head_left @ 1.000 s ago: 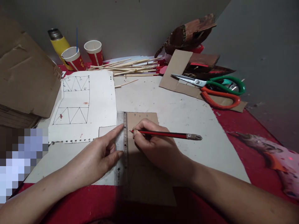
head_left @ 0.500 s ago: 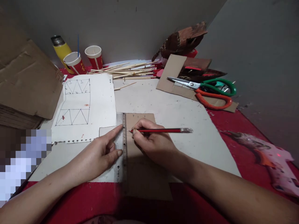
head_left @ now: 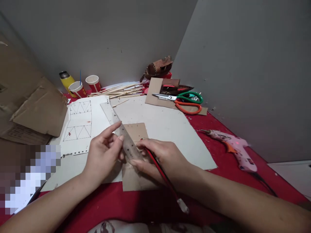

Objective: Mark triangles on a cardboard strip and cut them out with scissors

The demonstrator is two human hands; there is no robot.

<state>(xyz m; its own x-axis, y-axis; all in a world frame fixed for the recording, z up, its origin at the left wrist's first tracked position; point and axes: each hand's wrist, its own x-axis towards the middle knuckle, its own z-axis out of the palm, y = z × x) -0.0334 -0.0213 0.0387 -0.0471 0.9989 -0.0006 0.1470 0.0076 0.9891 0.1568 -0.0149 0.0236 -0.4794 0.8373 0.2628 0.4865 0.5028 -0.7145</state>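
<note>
A clear plastic ruler (head_left: 126, 141) is held tilted above a small piece of brown cardboard (head_left: 136, 130). My left hand (head_left: 103, 152) pinches the ruler's left edge between thumb and index finger. Near its lower end, the thumb and fingers of my right hand (head_left: 167, 158) grip the ruler too. A red and black pencil (head_left: 165, 174) rests in that same right hand, its eraser end pointing down toward me. Small pencil marks show along the cardboard's top edge. Left of the ruler lies a sheet of paper (head_left: 81, 121) with triangle patterns drawn on it.
Scissors (head_left: 175, 97) lie on cardboard at the back. A pink glue gun (head_left: 233, 144) is on the red table (head_left: 206, 191) at right. Wooden sticks (head_left: 121, 90), two paper cups (head_left: 93, 83) and a yellow bottle (head_left: 68, 82) line the back. A cardboard box (head_left: 41, 110) stands left.
The ruler has lifted off the cardboard and tilted. My right hand has taken hold of its lower end, and the pencil has swung to point back toward me. The camera view has shifted.
</note>
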